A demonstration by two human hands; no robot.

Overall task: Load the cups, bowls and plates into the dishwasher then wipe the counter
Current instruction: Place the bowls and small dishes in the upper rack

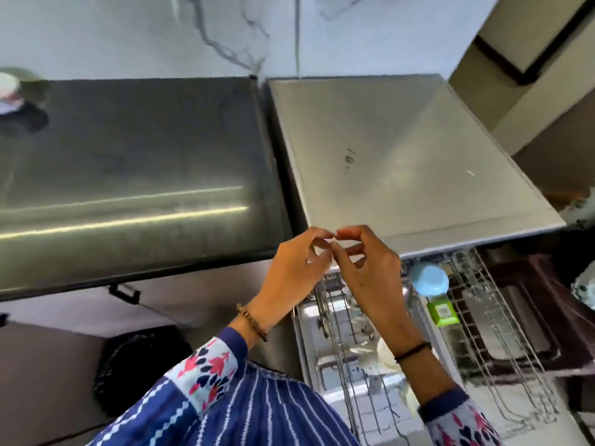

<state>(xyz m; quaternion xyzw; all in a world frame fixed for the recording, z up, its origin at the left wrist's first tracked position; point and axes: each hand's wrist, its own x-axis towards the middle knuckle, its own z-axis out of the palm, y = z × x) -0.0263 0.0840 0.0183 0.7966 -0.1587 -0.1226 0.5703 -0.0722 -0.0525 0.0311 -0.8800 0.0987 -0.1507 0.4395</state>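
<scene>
Left hand (294, 268) and right hand (370, 275) meet fingertip to fingertip, fingers curled. Whether they pinch anything I cannot tell. They hover above the grey wire dishwasher rack (476, 284) holding a light blue cup (429, 280).

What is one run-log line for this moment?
left hand, right hand: fingers touching over rack | held: unclear | rack: blue cup, white dish | dishwasher: open
</scene>
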